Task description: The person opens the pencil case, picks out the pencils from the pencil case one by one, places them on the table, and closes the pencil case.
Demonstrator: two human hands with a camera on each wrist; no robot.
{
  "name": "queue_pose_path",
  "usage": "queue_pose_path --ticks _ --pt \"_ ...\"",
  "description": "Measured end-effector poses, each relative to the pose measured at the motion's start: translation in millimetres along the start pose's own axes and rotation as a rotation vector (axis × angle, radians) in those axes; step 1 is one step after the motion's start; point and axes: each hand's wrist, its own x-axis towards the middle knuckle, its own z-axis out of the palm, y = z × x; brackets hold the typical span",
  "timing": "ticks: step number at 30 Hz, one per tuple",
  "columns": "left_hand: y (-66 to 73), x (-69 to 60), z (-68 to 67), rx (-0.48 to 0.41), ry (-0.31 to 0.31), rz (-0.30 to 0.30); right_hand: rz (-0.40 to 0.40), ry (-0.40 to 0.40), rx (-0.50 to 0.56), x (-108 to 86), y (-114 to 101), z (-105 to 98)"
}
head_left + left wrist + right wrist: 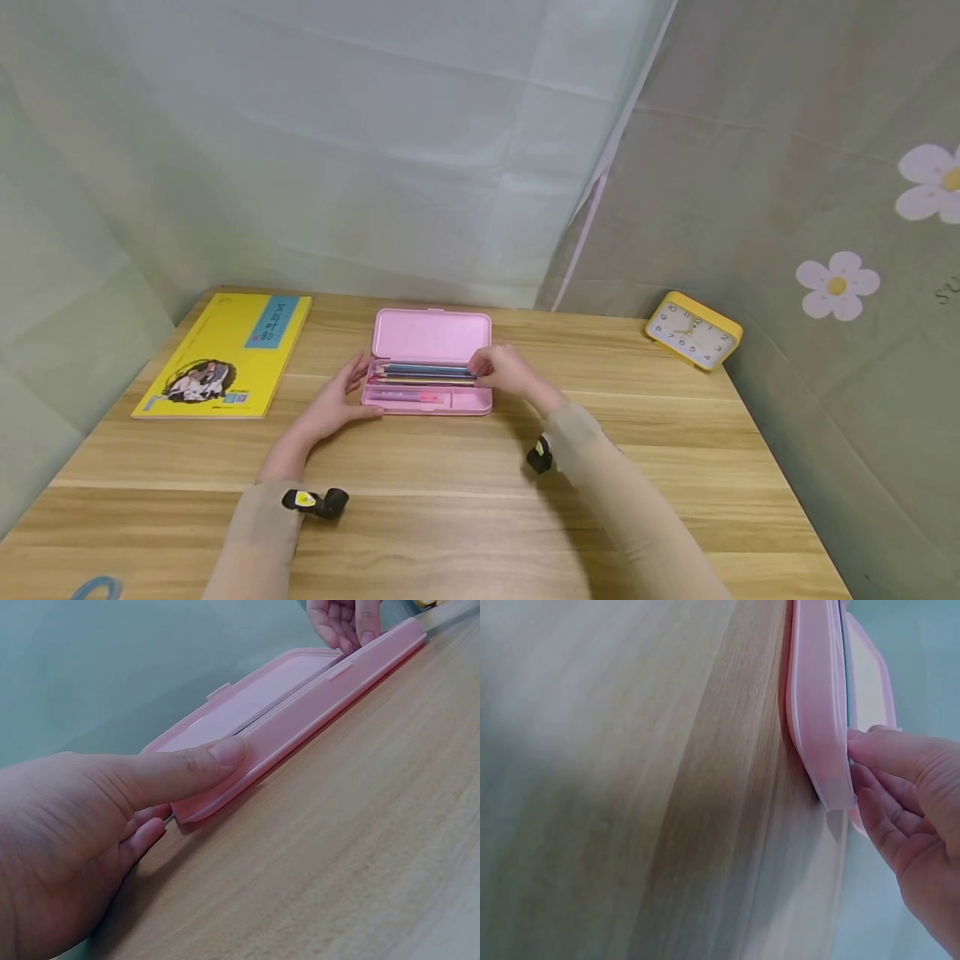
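Note:
A pink pencil case (pixel 472 402) lies with its lid (pixel 431 335) folded back. Several colored pencils (pixel 423 373) lie side by side in its rear compartment, and a pen with a pink end (pixel 408 397) is in the front one. My left hand (pixel 335 404) holds the case's left end, its thumb (pixel 225 752) along the front wall and fingers around the end. At the right end, my right hand (pixel 510 372) reaches over the rim and pinches the pencils' ends; its fingertips (pixel 859 742) partly hide them.
A yellow book (pixel 255 367) lies at the left of the wooden table (pixel 420 500). A yellow alarm clock (pixel 693 331) stands at the back right. Part of a blue ring-shaped thing (pixel 97 586) shows at the bottom left. Curtains (pixel 375 167) hang behind.

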Motion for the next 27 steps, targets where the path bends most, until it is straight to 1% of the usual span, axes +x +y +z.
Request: queue_pose_path --ticks 7,13,20,27 --pt "-1.1 0.5 0.5 0.011 0.002 -0.007 -0.008 -0.001 -0.004 1.1 -0.2 0.3" --pt "-0.8 0.9 0.3 0.015 0.0 -0.005 0.003 0.003 -0.007 1.5 -3.3 0.2" --pt "0.2 0.4 0.1 0.013 0.001 -0.006 -0.023 -0.007 -0.028 2.1 -3.2 -0.2" --pt "0.3 0.2 0.4 0.01 0.002 -0.002 -0.009 -0.014 -0.035 4.0 -4.1 -0.4"
